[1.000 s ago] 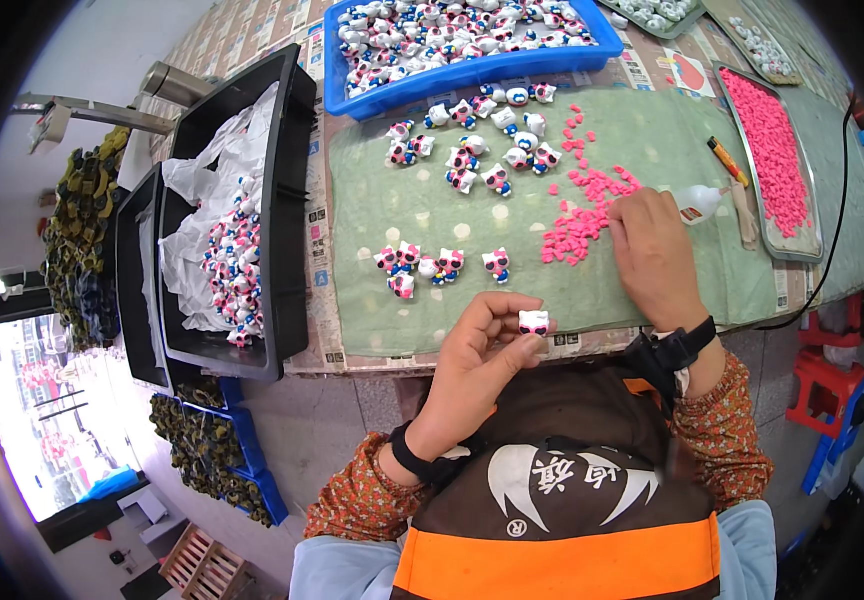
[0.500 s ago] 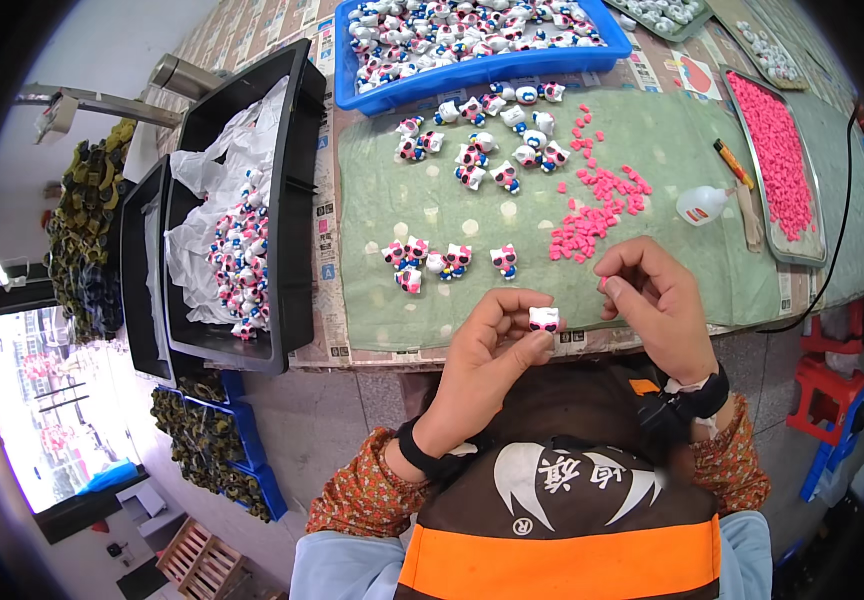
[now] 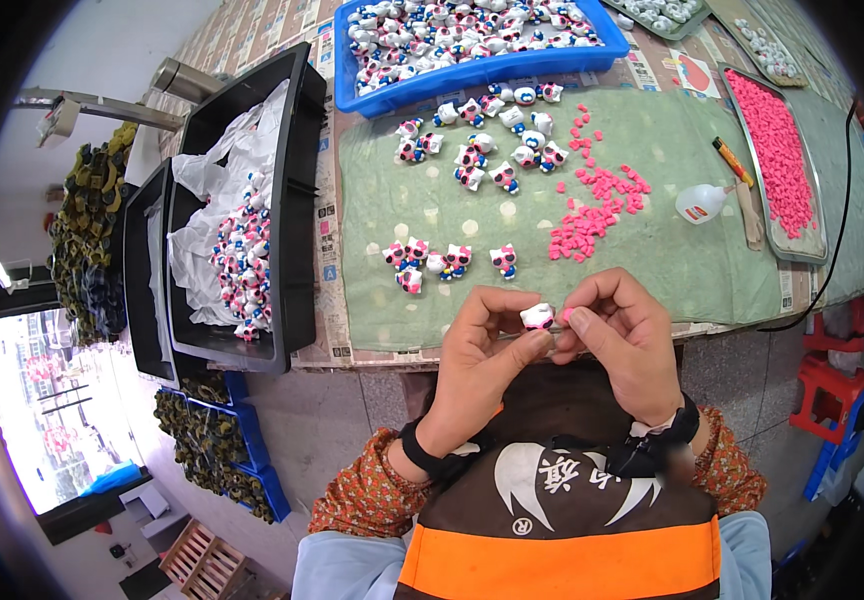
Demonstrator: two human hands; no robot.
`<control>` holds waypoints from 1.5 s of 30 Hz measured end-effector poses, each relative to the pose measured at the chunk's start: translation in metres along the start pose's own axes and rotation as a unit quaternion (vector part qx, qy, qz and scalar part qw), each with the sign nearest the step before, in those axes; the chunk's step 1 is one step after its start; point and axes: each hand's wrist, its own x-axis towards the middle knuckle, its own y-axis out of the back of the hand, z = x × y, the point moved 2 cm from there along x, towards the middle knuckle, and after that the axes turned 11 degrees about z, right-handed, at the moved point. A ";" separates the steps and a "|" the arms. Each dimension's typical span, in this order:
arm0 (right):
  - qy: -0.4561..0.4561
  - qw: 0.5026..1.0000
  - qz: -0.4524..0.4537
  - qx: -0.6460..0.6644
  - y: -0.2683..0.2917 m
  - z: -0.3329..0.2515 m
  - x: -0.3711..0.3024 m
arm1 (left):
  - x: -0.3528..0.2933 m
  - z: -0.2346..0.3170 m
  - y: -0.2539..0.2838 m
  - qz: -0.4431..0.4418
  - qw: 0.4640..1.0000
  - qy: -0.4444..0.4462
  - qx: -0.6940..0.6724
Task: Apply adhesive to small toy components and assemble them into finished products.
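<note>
Between the thumb and fingers of my left hand is a small cat figurine, white-headed with dark pink-rimmed glasses. My right hand pinches a small pink piece right beside the figurine's head; whether the two touch I cannot tell. Beyond my hands, a loose pile of pink pieces lies on the green cloth. Several finished-looking figurines with pink bows stand to the left of the pile, and another group sits farther back.
A blue tray of figurines stands at the back. Black crates with paper and figurines are at left. On the right lie a white glue bottle, an orange-and-black pen-like tool and a metal tray of pink pieces. A red stool is below.
My right hand has moved left and nearer to me, bringing the pink piece up to the figurine. The figurine has turned and tilted slightly in my left hand.
</note>
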 end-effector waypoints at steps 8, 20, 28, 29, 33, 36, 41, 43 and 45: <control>-0.028 0.999 0.014 0.035 -0.003 0.015 -0.003 | -0.002 0.000 -0.004 0.026 0.995 -0.058 0.079; -0.001 1.000 0.020 0.020 -0.005 0.017 -0.005 | -0.007 0.003 -0.011 0.038 0.979 -0.120 0.158; 0.136 0.988 0.028 -0.071 -0.002 0.010 -0.001 | 0.000 -0.002 -0.006 0.024 0.984 -0.088 0.153; 0.136 0.988 0.029 -0.071 -0.002 0.009 0.000 | 0.001 -0.002 -0.005 0.024 0.984 -0.085 0.155; 0.165 0.977 0.042 -0.126 -0.001 0.007 0.003 | 0.002 -0.002 -0.006 0.023 0.984 -0.084 0.157; 0.218 0.955 0.027 -0.201 0.000 0.005 0.007 | 0.003 -0.004 -0.005 0.015 0.987 -0.079 0.139; 0.226 0.948 0.039 -0.220 -0.004 0.002 0.008 | 0.003 -0.003 -0.006 0.013 0.983 -0.087 0.162; 0.232 0.938 0.047 -0.254 -0.006 0.000 0.008 | 0.003 -0.003 -0.006 0.012 0.980 -0.089 0.175; 0.265 0.924 0.031 -0.275 -0.007 -0.002 0.010 | 0.004 -0.001 -0.006 0.010 0.967 -0.110 0.231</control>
